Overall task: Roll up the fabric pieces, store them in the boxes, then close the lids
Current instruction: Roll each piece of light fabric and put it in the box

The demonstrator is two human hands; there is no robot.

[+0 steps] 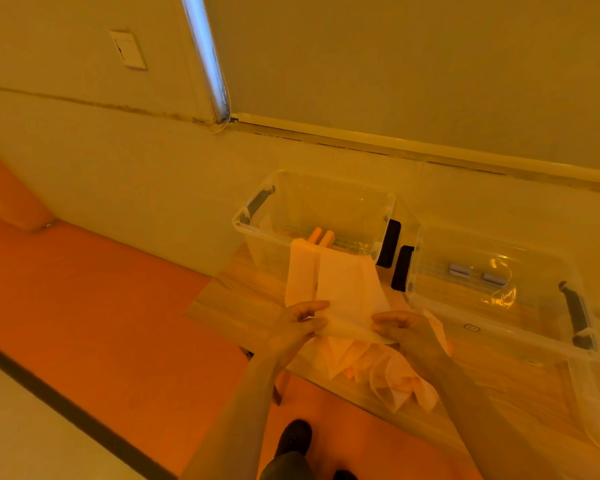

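Fabric piece [347, 292] pinched by both hands | left box [378, 199]: two orange rolls [321, 236] | right box [499, 323]: two grey rolls [477, 273]

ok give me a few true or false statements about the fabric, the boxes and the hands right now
1. Both hands, left hand and right hand, hold the same fabric strip. True.
2. The left box holds two grey rolls. False: it holds two orange rolls; the grey rolls lie in the right box.
3. Both boxes have their lids on. False: both stand open.
4. A heap of loose fabric lies on the table under the hands. True.
5. The strip's far end drapes over the left box's near rim. True.
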